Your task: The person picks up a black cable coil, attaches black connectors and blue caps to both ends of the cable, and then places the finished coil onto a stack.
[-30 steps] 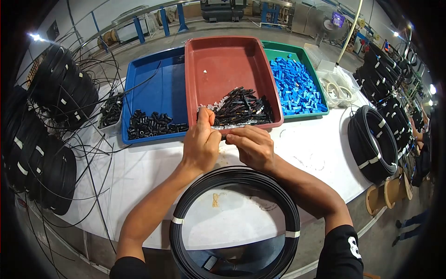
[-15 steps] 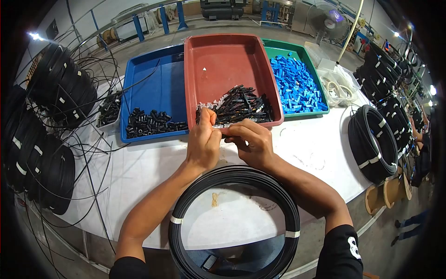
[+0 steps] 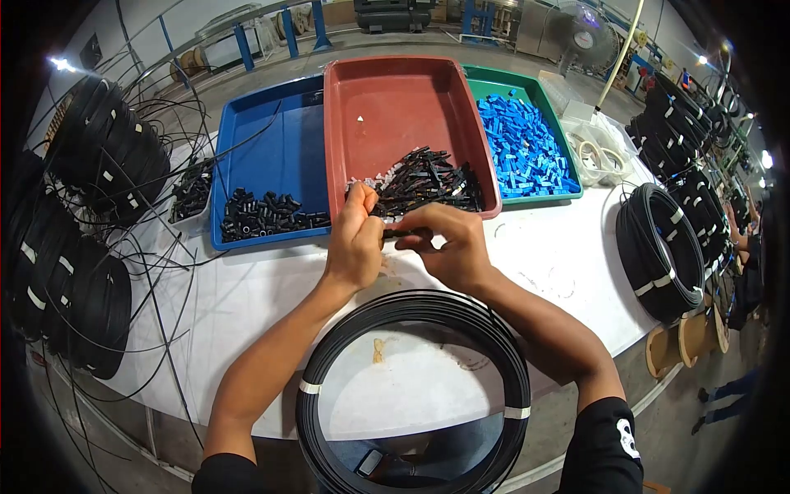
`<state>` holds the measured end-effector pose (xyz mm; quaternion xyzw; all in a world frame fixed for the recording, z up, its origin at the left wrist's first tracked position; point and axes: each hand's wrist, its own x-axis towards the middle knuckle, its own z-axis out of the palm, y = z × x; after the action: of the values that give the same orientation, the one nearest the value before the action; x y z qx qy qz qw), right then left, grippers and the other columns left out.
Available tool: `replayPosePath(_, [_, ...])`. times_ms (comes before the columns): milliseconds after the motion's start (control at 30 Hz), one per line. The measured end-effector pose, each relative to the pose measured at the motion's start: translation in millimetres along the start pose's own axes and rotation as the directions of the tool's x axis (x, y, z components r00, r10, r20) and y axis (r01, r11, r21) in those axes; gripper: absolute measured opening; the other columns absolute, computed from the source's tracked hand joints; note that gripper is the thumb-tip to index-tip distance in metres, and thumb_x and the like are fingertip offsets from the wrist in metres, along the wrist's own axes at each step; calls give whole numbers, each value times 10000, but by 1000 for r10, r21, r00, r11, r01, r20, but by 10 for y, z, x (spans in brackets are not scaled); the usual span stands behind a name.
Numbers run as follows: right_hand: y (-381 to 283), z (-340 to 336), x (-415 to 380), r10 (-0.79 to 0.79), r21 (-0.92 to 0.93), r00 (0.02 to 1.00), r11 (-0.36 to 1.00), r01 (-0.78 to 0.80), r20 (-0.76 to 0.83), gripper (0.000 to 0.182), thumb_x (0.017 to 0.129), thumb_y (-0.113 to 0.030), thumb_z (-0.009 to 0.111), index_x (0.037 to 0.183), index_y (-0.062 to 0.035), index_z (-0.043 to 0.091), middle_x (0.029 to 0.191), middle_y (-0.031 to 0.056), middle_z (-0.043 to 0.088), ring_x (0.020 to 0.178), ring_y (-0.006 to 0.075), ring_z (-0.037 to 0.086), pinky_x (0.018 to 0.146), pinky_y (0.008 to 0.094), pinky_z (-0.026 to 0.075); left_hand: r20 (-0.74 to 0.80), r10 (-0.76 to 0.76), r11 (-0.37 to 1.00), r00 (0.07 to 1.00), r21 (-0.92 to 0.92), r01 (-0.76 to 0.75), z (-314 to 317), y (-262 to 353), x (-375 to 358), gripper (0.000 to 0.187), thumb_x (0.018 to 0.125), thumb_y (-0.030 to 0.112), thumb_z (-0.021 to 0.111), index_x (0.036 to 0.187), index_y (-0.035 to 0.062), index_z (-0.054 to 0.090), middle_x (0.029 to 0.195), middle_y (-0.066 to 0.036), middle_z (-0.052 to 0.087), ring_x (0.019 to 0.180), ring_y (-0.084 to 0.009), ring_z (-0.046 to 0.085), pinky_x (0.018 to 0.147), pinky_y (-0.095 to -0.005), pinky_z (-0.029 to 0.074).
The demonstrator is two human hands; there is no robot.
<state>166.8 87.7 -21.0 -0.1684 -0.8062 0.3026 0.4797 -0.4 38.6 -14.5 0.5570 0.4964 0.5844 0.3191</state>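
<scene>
My left hand (image 3: 355,243) is closed, thumb against curled fingers, just in front of the red tray (image 3: 387,90). Facing it, my right hand (image 3: 453,247) pinches a small dark slim part (image 3: 395,233) that bridges the gap between both hands. Its left end is hidden in my left fingers, and its exact kind is too small to make out. Behind my hands, the red tray holds a heap of slim black connector parts (image 3: 436,181) and small whitish pieces (image 3: 374,183). Below my wrists a coil of black cable (image 3: 311,420), bound with white tape, overhangs the table's front edge.
A blue tray (image 3: 263,156) with short black sleeves (image 3: 267,216) stands left; a green tray (image 3: 568,177) with blue clips (image 3: 527,148) stands right. Black cable coils (image 3: 658,251) flank the white table (image 3: 543,263), with loose strands (image 3: 169,329) hanging at left.
My right hand's fingers have shifted slightly, and the dark part between my hands shows more clearly. The whitish bit seen there before no longer shows. The view has moved slightly.
</scene>
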Motion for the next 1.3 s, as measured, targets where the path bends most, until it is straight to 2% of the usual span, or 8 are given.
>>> replayPosePath(67, [62, 36, -23, -267, -282, 963, 928, 245, -43, 309, 721, 95, 775, 986, -59, 741, 855, 86, 708, 717, 198, 673, 594, 316, 530, 5, 80, 997, 997, 1, -80, 29, -98, -1, 95, 824, 84, 382, 909, 116, 354, 721, 32, 348, 559, -22, 301, 459, -201, 240])
replayPosePath(233, [-68, -9, 32, -229, -349, 973, 910, 225, 33, 256, 758, 62, 759, 992, -41, 745, 826, 107, 713, 740, 222, 694, 616, 319, 531, -57, 145, 987, 988, 78, -140, 85, -63, -27, 53, 826, 100, 381, 878, 100, 375, 663, 32, 349, 545, -31, 312, 454, -226, 268])
replayPosePath(300, [-191, -35, 86, 238, -183, 964, 959, -215, 116, 176, 825, 10, 728, 1001, -4, 727, 838, 135, 727, 771, 224, 712, 647, 325, 532, -60, 202, 961, 977, 206, -186, 87, 19, -34, 102, 799, 97, 403, 833, 4, 430, 650, -121, 388, 584, -218, 419, 566, -393, 375])
replayPosePath(400, [-202, -71, 117, 294, -104, 945, 954, -281, 140, 125, 847, -36, 711, 951, 33, 697, 836, 168, 723, 678, 266, 667, 612, 363, 500, -55, 157, 961, 986, 238, -140, 84, 52, -21, 115, 796, 109, 409, 832, 3, 435, 658, -139, 394, 591, -230, 410, 572, -401, 371])
replayPosePath(700, [66, 71, -13, -169, -307, 985, 939, 155, -19, 174, 757, 28, 742, 917, -34, 717, 818, 113, 679, 683, 292, 665, 599, 390, 506, -72, 29, 999, 997, -29, -32, 77, -264, 33, 51, 814, 81, 384, 797, 51, 421, 648, -32, 371, 581, -114, 354, 510, -320, 296])
replayPosePath(900, [-61, -20, 91, 277, -280, 949, 932, -228, 148, 118, 799, -2, 704, 916, -9, 707, 881, 148, 714, 724, 342, 675, 612, 415, 497, -48, -182, 924, 982, -350, 154, 182, -155, -56, 62, 870, 96, 364, 832, 113, 410, 663, 42, 356, 568, -36, 315, 461, -233, 239])
replayPosePath(1000, [-100, -50, 163, 350, -319, 920, 904, -283, 175, 155, 784, 12, 769, 929, -4, 715, 843, 129, 709, 695, 208, 678, 611, 326, 496, -28, -194, 915, 981, -366, 170, 163, -180, 5, 56, 879, 95, 358, 859, 121, 403, 679, 49, 347, 571, -30, 298, 463, -219, 232])
replayPosePath(1300, [201, -23, -7, -265, -204, 964, 942, 266, 34, 196, 721, 92, 743, 868, -22, 683, 848, 102, 686, 708, 248, 655, 599, 344, 518, 385, -412, 778, 826, -323, 538, -98, -103, 75, 194, 779, 64, 380, 951, 154, 382, 622, 52, 331, 473, -48, 228, 418, -231, 167])
